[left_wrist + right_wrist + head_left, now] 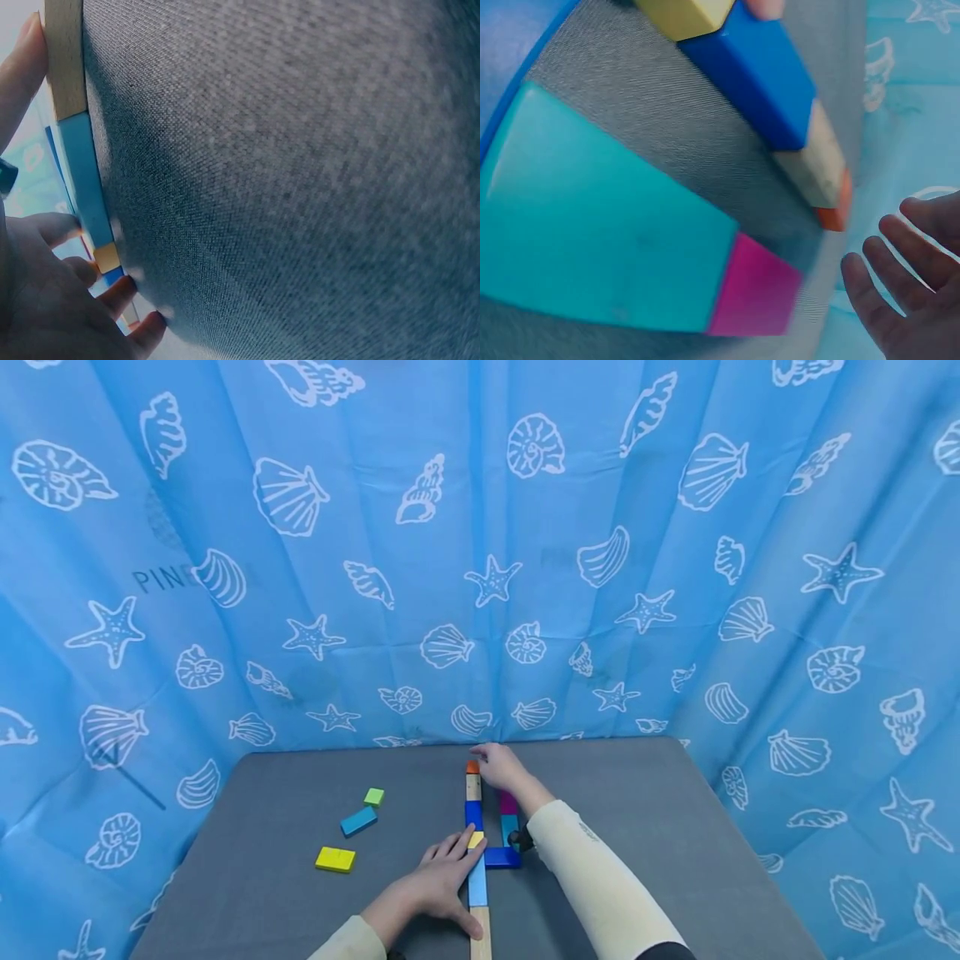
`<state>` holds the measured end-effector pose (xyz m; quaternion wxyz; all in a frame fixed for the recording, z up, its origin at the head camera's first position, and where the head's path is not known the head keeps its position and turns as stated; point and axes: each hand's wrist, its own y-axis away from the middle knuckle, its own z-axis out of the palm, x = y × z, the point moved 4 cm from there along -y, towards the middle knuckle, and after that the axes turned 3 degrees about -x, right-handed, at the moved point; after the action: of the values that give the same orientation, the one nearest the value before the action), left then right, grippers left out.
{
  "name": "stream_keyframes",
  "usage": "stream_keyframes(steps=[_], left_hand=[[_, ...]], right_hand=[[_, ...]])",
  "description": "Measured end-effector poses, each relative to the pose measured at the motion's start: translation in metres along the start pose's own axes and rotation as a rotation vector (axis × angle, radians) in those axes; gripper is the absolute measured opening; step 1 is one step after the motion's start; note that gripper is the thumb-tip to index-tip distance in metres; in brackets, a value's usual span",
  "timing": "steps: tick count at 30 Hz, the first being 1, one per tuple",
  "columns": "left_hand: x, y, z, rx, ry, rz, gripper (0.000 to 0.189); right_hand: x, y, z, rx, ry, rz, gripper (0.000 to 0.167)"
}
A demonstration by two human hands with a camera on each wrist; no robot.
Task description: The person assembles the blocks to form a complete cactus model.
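A straight row of blocks runs away across the table: a pale wooden block [482, 937], a light blue block [478, 887], a yellow block [476, 839], a blue block [754, 75], a wooden block [473, 787] and an orange block [472, 767]. My left hand [441, 883] rests along the near part, fingers spread, thumb at the pale wooden block. Beside the orange end is my right hand [502, 767], its fingers loosely extended and holding nothing. Right of the row, a dark blue block [502, 858] meets a teal block [607, 225] and a magenta block [757, 289].
Three loose blocks lie on the left of the grey table [262, 818]: a green one [374, 797], a teal one [358, 822] and a yellow one [335, 860]. Behind the table hangs a blue curtain [450, 568] with white shell prints.
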<state>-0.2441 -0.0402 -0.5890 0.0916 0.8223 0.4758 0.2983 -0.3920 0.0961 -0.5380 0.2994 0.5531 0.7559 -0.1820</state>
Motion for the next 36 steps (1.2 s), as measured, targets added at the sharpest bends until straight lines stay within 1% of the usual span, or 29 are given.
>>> stream_keyframes(steps=[4, 7, 12, 17, 22, 24, 28, 32, 36], left_hand=[[0.0, 0.0, -0.001, -0.004, 0.006, 0.004, 0.125], [0.0, 0.001, -0.001, -0.008, 0.013, 0.001, 0.124], [0.001, 0.002, -0.002, -0.005, 0.008, -0.001, 0.124], [0.002, 0.003, -0.003, -0.005, 0.006, 0.0, 0.123], [0.0, 0.001, -0.001, -0.009, -0.004, -0.005, 0.125], [-0.001, -0.001, 0.0, -0.011, -0.01, -0.005, 0.126], [-0.003, -0.003, 0.002, -0.009, -0.013, -0.004, 0.128], [-0.002, -0.003, 0.001, -0.003, -0.018, 0.009, 0.127], [-0.001, -0.001, 0.001, 0.0, -0.021, 0.015, 0.127]], right_hand=[[0.009, -0.004, 0.009, -0.045, 0.021, 0.041, 0.045], [0.012, -0.004, 0.011, -0.053, 0.045, 0.05, 0.046], [0.014, -0.003, 0.012, -0.064, 0.04, 0.06, 0.047], [0.013, -0.002, 0.011, -0.047, 0.012, 0.026, 0.048], [0.006, 0.001, 0.004, -0.002, -0.024, -0.033, 0.039], [0.001, 0.004, 0.001, 0.013, -0.032, -0.044, 0.038], [-0.007, 0.013, -0.005, 0.046, -0.031, -0.075, 0.046], [-0.012, 0.028, -0.011, 0.094, -0.01, -0.135, 0.05], [-0.011, 0.046, -0.014, 0.123, 0.005, -0.153, 0.052]])
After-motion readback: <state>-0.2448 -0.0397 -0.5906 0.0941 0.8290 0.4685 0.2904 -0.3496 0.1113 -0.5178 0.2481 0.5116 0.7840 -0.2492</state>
